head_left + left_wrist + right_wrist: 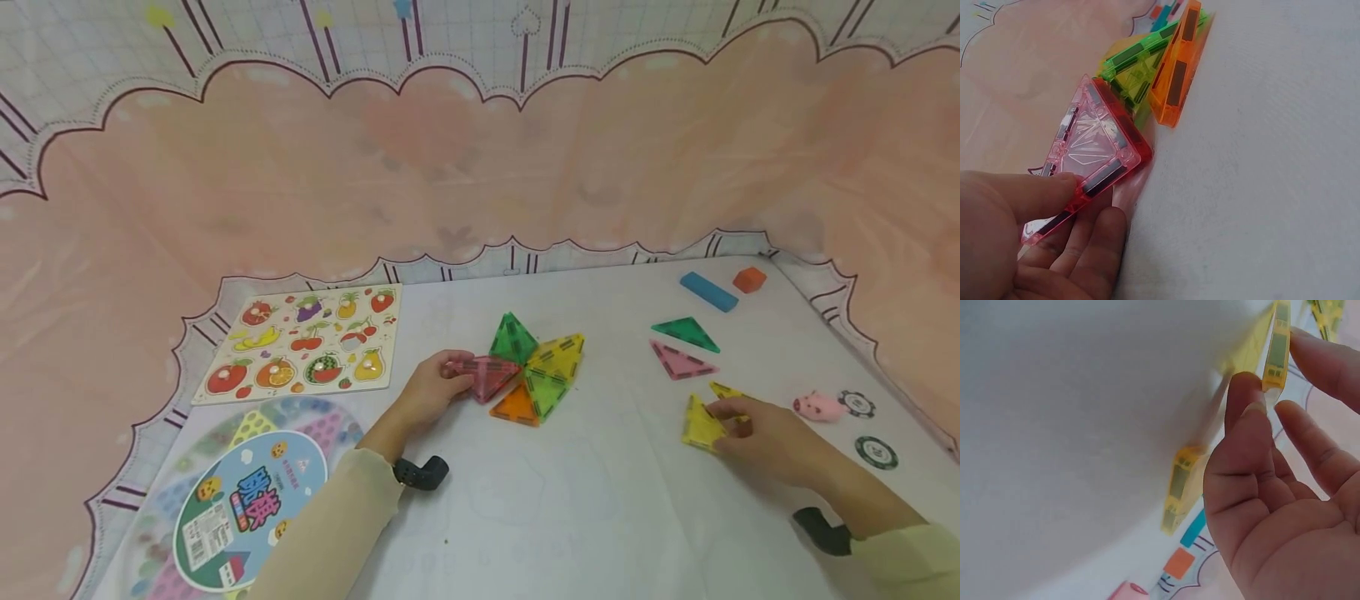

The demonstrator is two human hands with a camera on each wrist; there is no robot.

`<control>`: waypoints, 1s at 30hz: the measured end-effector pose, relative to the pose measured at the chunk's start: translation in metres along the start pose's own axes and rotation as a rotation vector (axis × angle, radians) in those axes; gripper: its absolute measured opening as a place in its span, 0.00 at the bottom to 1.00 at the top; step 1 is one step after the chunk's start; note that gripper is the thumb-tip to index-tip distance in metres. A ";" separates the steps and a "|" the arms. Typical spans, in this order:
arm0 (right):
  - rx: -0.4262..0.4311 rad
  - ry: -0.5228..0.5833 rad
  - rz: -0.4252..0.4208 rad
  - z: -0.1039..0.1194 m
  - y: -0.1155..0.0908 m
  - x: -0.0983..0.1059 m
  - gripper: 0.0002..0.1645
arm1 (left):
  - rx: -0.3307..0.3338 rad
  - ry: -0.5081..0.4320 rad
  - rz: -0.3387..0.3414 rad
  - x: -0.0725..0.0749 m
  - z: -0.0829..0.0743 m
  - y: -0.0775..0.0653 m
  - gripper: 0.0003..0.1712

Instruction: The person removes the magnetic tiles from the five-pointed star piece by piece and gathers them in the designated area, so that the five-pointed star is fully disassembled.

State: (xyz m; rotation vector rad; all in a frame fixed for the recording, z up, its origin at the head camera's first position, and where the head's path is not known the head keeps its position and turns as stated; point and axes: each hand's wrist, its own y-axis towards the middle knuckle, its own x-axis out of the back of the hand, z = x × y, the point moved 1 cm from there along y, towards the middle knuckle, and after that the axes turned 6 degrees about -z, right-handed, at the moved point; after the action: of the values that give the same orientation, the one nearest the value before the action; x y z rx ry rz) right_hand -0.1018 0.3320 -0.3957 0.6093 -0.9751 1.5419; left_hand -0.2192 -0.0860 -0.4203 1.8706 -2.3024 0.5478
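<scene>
My left hand (431, 390) pinches a pink triangular magnetic tile (1094, 140) between thumb and fingers. Against it lies a red tile edge, in a ring with a green tile (512, 340), a yellow tile (561, 357), a lime tile (546, 392) and an orange tile (516, 407). Several of these stand tilted, their tips meeting at the middle. On the right, my right hand (772, 440) pinches a yellow triangular tile (1277, 353), raised on edge. Another yellow tile (1180, 484) lies just behind those fingers, partly hidden in the head view.
Beyond the right hand are a dark green tile (686, 333), a pink tile (681, 362), a blue block (708, 292) and an orange block (749, 280). A toy pig (819, 407) and black-and-white chips (876, 452) lie rightward. A fruit board (300, 387) and round game board (251, 508) occupy the left.
</scene>
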 end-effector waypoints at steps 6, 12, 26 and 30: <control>0.009 -0.015 -0.033 -0.001 -0.001 -0.001 0.35 | 0.013 -0.017 0.004 0.000 -0.001 0.000 0.18; 0.031 -0.026 -0.061 -0.002 0.000 0.000 0.36 | 0.007 -0.024 0.011 0.000 -0.005 -0.004 0.19; 0.161 0.005 -0.129 0.040 0.008 0.010 0.35 | 0.018 -0.010 -0.001 0.003 -0.001 -0.002 0.18; 0.214 0.070 -0.106 0.062 0.026 0.006 0.34 | 0.026 -0.027 0.022 0.004 -0.001 -0.001 0.18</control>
State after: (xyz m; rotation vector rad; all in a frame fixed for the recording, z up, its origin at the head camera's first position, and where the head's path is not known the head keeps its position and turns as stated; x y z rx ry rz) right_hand -0.1361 0.2825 -0.3652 0.7404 -0.7186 1.5736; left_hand -0.2191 -0.0893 -0.4183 1.8774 -2.3471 0.5606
